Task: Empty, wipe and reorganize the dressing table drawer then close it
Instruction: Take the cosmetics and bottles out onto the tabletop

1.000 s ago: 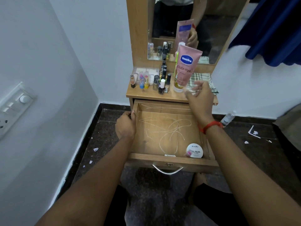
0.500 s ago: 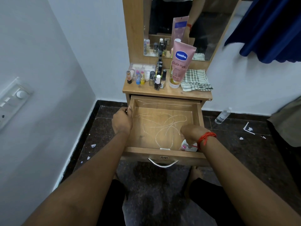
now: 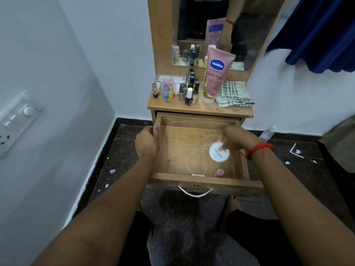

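The wooden drawer (image 3: 197, 181) of the dressing table is pulled open, and its floor shows pale scratch marks. My left hand (image 3: 147, 143) grips the drawer's left wall. Over the right half of the drawer, my right hand (image 3: 237, 138) holds a round white tub (image 3: 219, 152) lifted above the floor; the hand is blurred. A small pink thing (image 3: 220, 172) lies near the front right corner inside. On the tabletop (image 3: 199, 109) stand several nail polish bottles (image 3: 189, 93), a pink Vaseline tube (image 3: 216, 73) and a folded checked cloth (image 3: 233, 94).
A mirror (image 3: 221, 25) rises behind the tabletop. A white wall with a switch panel (image 3: 16, 120) is close on the left. Blue fabric (image 3: 322, 33) hangs at the upper right. A plastic bottle (image 3: 268, 133) and paper scraps lie on the dark floor.
My right hand left the Vaseline tube on the tabletop, dropped into the drawer's front right corner, and now lifts the round white tub. My left hand stayed on the drawer wall.
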